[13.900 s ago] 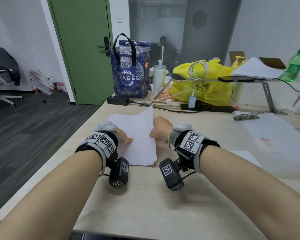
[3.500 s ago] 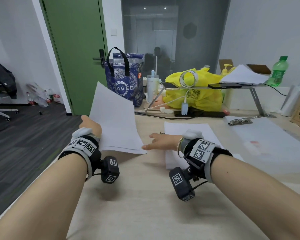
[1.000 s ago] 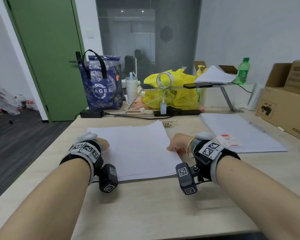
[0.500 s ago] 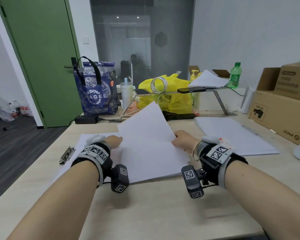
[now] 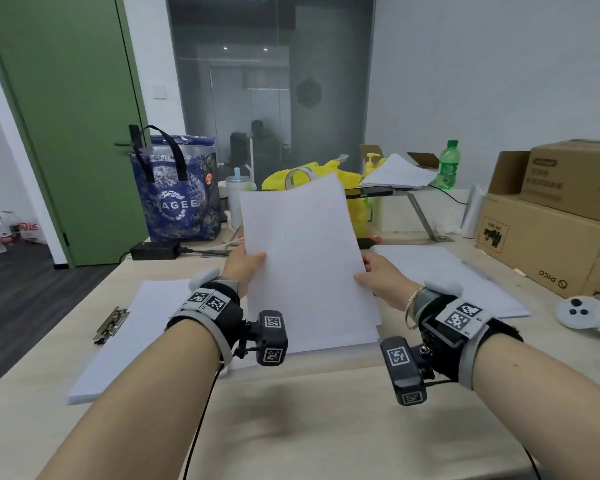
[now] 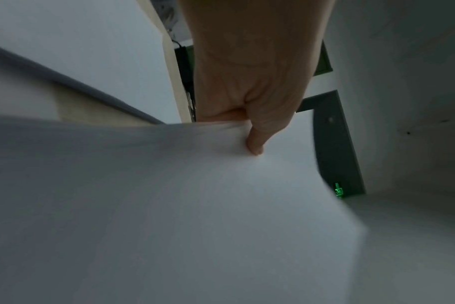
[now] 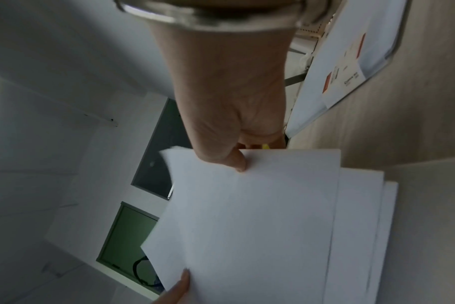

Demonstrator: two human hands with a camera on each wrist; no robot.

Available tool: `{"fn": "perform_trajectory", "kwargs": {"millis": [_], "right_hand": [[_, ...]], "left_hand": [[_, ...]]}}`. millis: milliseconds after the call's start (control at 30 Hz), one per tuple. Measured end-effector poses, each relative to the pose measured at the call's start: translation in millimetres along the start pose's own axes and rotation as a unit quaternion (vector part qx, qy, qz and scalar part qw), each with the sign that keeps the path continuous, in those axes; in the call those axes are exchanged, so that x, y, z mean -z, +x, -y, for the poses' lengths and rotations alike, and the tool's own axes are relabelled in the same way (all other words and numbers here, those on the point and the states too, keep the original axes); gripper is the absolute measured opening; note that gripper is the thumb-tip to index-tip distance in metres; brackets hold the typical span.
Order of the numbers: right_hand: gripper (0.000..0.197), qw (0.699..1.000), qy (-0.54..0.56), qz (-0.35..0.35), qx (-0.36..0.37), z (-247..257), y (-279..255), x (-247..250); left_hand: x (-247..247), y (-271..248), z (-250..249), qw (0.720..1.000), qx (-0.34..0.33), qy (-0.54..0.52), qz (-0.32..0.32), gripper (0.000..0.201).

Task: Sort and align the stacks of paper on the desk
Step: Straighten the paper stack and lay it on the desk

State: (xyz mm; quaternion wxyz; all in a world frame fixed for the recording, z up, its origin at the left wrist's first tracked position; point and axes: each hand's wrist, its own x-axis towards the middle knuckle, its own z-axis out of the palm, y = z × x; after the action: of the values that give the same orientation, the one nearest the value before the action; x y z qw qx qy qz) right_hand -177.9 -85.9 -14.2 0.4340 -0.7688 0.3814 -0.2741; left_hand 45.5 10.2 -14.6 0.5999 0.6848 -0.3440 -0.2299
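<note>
A stack of white paper stands tilted up on its lower edge in front of me on the desk. My left hand grips its left side, thumb on the front face. My right hand grips its right side the same way. In the left wrist view the left hand pinches the paper stack, and in the right wrist view the right hand pinches the paper stack. More white sheets lie flat at the left, and another flat pile lies at the right.
A metal binder clip lies by the left sheets. Cardboard boxes and a white controller sit at the right. A blue tote bag, a yellow bag, a stand with papers and a green bottle line the back.
Both hands have tipped the paper stack from a low slant to nearly upright, its lower edge resting on the desk. My view has risen slightly.
</note>
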Motion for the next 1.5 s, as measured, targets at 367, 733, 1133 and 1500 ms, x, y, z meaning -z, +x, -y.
{"fn": "perform_trajectory", "kwargs": {"millis": [367,733,1133,1500], "right_hand": [[0.031,0.986,0.091,-0.116,0.079,53,11,34],[0.033,0.971,0.131,-0.183,0.084,48,13,33],[0.037,0.962,0.157,-0.199,0.098,49,16,31],[0.027,0.962,0.164,-0.203,0.084,30,12,19]], "left_hand": [[-20,-9,-51,0.983,-0.140,-0.108,-0.053,0.025],[-43,-14,-40,0.991,-0.120,-0.009,-0.066,0.035],[-49,-17,-44,0.986,-0.120,-0.022,-0.111,0.019],[-61,-24,-27,0.986,-0.103,-0.053,-0.120,0.037]]}}
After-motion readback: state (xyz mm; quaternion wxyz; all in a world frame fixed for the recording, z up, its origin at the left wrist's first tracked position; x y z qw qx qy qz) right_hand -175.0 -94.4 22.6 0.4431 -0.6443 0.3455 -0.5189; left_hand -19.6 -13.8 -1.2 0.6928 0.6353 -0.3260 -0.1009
